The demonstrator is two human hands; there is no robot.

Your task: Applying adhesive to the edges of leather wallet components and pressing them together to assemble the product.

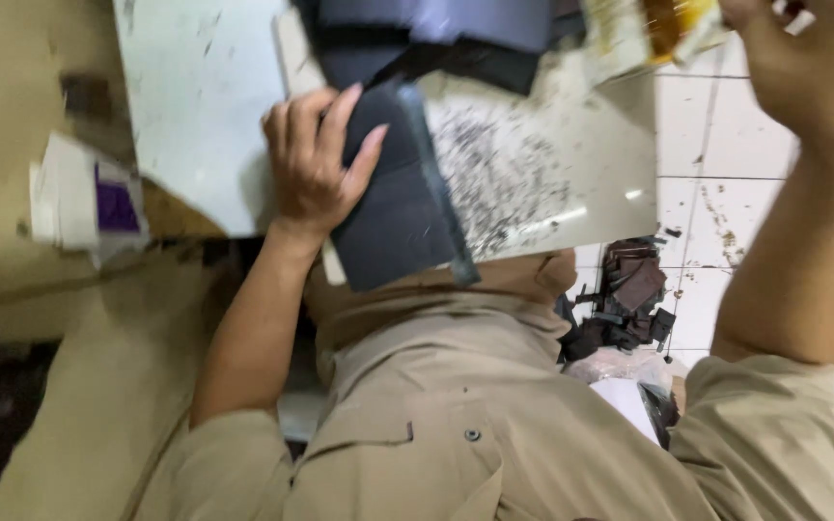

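My left hand (316, 159) grips a dark navy sheet piece (398, 212), fingers curled over its upper edge. The piece lies tilted on a white work board (205, 106) whose right part is covered with dark cut marks. My right hand (803, 68) is raised at the top right, touching or next to a blurred container with a yellow label (658, 29). Whether it holds the container is not visible. More dark sheets (436, 29) lie stacked at the board's far edge.
My beige shirt (456, 415) fills the bottom of the view. A pile of dark scraps (629, 299) sits on the white tiled floor (726, 174) at the right. A white paper packet with a purple patch (89, 203) lies at the left.
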